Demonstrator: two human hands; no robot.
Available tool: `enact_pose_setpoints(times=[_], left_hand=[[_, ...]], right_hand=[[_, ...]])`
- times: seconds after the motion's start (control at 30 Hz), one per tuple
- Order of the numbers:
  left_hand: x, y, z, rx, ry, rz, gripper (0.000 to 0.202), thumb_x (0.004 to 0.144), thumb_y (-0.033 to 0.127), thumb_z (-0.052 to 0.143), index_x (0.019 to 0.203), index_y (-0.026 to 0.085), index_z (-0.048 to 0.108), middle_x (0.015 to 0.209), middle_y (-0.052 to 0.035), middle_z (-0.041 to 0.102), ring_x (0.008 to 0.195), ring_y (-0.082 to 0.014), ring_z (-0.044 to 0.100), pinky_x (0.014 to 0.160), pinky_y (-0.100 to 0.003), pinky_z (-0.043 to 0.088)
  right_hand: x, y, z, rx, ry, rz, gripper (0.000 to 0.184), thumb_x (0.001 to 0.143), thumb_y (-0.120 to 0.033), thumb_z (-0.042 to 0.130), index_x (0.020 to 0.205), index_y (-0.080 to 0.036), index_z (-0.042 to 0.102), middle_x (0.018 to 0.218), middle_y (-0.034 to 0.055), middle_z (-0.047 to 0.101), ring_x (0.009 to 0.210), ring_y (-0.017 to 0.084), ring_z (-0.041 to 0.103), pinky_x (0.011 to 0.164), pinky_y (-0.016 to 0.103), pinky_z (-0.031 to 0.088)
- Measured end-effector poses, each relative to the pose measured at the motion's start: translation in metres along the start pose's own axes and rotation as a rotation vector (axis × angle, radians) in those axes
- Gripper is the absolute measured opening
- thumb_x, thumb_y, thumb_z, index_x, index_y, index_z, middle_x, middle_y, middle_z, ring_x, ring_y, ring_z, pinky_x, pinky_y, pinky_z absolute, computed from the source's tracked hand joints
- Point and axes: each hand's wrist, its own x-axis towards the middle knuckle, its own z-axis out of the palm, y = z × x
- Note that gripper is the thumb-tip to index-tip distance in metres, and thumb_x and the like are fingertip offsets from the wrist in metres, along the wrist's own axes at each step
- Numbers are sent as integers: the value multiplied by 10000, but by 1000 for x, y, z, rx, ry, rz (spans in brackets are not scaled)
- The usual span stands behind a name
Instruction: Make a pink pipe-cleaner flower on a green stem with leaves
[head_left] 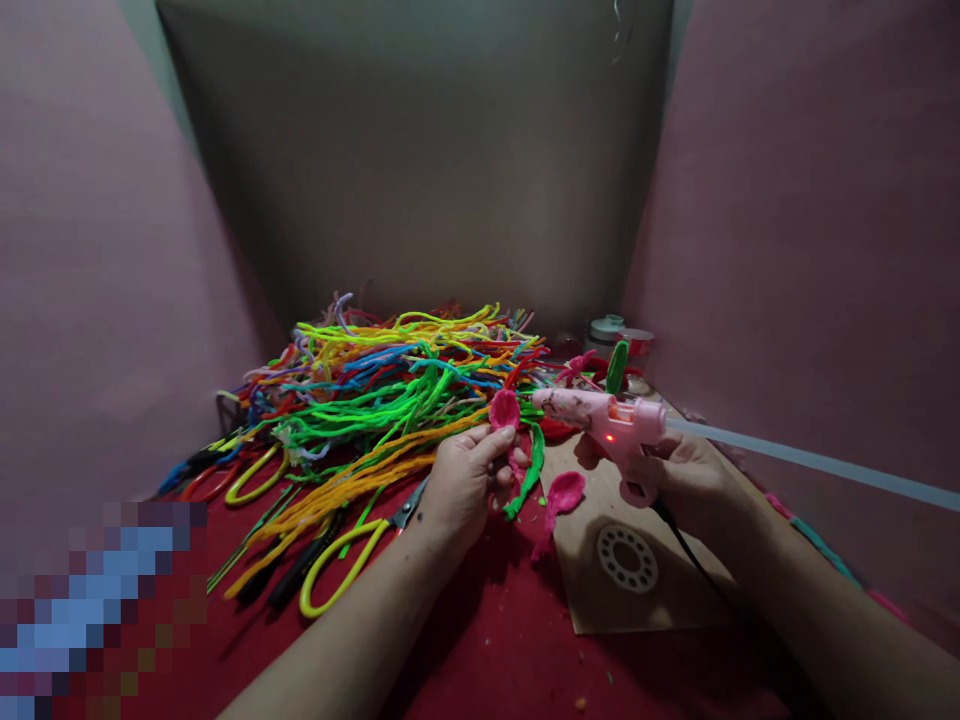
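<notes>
My left hand (469,475) pinches a pink pipe-cleaner petal (504,408) between thumb and fingers, its cupped end pointing up. My right hand (686,470) is wrapped round the handle of a pink glue gun (600,415), whose red light glows. The gun's nozzle points left, a little to the right of the petal. A long clear glue stick (810,460) sticks out of its back. Just right of my left hand hangs a green pipe-cleaner leaf (535,465); whether my fingers hold it too, I cannot tell. Another pink petal (564,493) lies below the gun.
Many coloured pipe cleaners (405,390) are heaped at the back left. Yellow-handled scissors (345,570) lie left of my left forearm. A wooden board (592,600) with a round holed piece (628,557) sits under the gun. Jars (607,330) stand behind, and walls close in both sides.
</notes>
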Motion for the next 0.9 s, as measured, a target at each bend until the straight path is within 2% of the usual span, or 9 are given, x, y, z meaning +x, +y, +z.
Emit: enact_pose_setpoints(times=[0.17,0.33,0.6,0.9], left_hand=[[-1,0,0,4,-15,-13,251,718,370,639,694,126,580,576,15,553,339,-11,360,312,-142,242],[-2,0,0,11,-20,-20,246,719,358,636,694,120,581,590,7,556,346,-11,363,313,-140,247],[-2,1,0,16,-19,-19,234,727,350,625,681,126,572,584,9,549,338,-15,352,300,-146,243],[-2,0,-1,26,-39,-19,233,721,357,630,692,131,584,585,9,555,343,-16,356,303,-144,245]], right_hand=[[0,-2,1,-23,-24,-13,313,728,-372,647,1008,-232,662,891,54,597,578,107,383,447,227,283],[0,4,-3,17,-5,12,343,716,-353,658,1025,-204,652,865,55,582,544,86,349,447,226,269],[-2,1,-1,16,13,30,326,692,-359,676,963,-179,666,888,68,596,537,78,354,446,222,287],[-2,-1,1,-51,31,5,323,712,-366,659,996,-211,671,904,66,621,525,96,387,437,235,311]])
